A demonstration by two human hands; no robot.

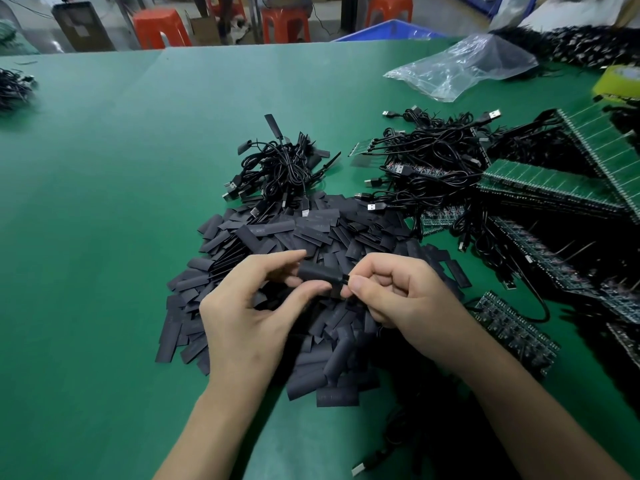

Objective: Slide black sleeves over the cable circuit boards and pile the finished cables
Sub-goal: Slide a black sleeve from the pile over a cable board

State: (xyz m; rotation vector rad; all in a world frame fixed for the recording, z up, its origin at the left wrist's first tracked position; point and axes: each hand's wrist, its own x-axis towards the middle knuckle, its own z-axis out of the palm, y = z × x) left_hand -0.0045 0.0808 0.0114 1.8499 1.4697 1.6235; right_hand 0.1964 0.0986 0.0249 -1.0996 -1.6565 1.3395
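A black sleeve (317, 271) is held in the air above a heap of loose flat sleeves (273, 244). My left hand (249, 306) pinches its left end between thumb and fingers. My right hand (391, 292) pinches the cable end (344, 279) poking out at the sleeve's right end; the circuit board itself is hidden inside. That cable trails down under my right forearm to a USB plug (360, 467) near the front edge. A pile of sleeved cables (280, 168) lies behind the heap.
Unsleeved cables (433, 161) with boards tangle at right, beside green circuit board panels (540, 181). A clear plastic bag (460, 64) lies at the back right, a yellow tape roll (620, 81) at the far right. More black cables (14, 88) lie at the far left on the green table (104, 202).
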